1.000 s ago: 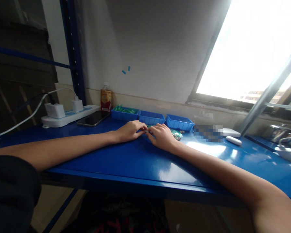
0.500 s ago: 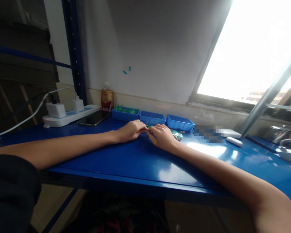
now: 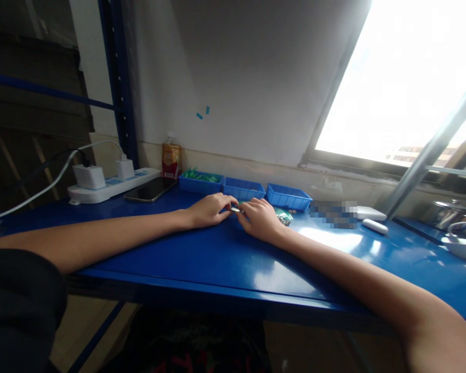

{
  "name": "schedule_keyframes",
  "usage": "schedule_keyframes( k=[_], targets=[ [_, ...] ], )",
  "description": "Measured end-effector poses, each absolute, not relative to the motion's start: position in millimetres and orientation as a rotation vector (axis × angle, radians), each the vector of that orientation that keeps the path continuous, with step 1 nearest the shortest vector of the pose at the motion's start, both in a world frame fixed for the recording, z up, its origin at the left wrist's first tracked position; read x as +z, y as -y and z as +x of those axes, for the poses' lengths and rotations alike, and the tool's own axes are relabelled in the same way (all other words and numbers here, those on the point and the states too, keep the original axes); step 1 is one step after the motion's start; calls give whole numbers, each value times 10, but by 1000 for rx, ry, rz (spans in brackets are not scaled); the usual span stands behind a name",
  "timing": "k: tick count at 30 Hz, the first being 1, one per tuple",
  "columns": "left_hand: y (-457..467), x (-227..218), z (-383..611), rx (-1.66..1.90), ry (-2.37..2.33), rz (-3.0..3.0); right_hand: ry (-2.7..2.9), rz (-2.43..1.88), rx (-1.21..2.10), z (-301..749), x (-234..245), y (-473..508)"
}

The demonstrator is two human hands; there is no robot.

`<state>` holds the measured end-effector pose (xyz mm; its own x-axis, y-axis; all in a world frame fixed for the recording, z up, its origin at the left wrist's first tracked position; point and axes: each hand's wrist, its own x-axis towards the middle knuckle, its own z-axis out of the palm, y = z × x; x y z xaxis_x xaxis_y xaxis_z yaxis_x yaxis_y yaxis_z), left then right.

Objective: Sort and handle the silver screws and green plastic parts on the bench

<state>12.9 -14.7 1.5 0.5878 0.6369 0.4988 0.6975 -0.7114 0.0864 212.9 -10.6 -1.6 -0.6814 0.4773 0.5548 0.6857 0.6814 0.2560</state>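
Observation:
My left hand [image 3: 209,211] and my right hand [image 3: 259,219] meet over the blue table. Between their fingertips is a small, thin, shiny piece [image 3: 235,209], too small to name. My right hand is closed on it, with the thumb and forefinger at its right end. The left thumb and forefinger stand apart around its other end; whether the thumb touches it is hard to see. Just behind the right hand lies a green-and-clear packet [image 3: 284,216] of small pieces, partly hidden by that hand.
Three blue bins stand along the wall: one with green pieces [image 3: 200,182], a middle bin [image 3: 243,189] and a right bin [image 3: 289,197]. To the left are a phone [image 3: 151,189], a bottle [image 3: 171,158] and a power strip [image 3: 112,187]. A white case [image 3: 375,226] lies right.
The left thumb and forefinger have parted from their pinch, so more of the shiny piece shows. My right hand has stayed nearly still.

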Motion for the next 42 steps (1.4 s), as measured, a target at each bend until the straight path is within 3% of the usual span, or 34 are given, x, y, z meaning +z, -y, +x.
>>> schedule_keyframes(
  k=[42],
  targets=[
    [136,11,133,-698,1124,-2635,2446,-751,-508,2149,-50,54]
  ],
)
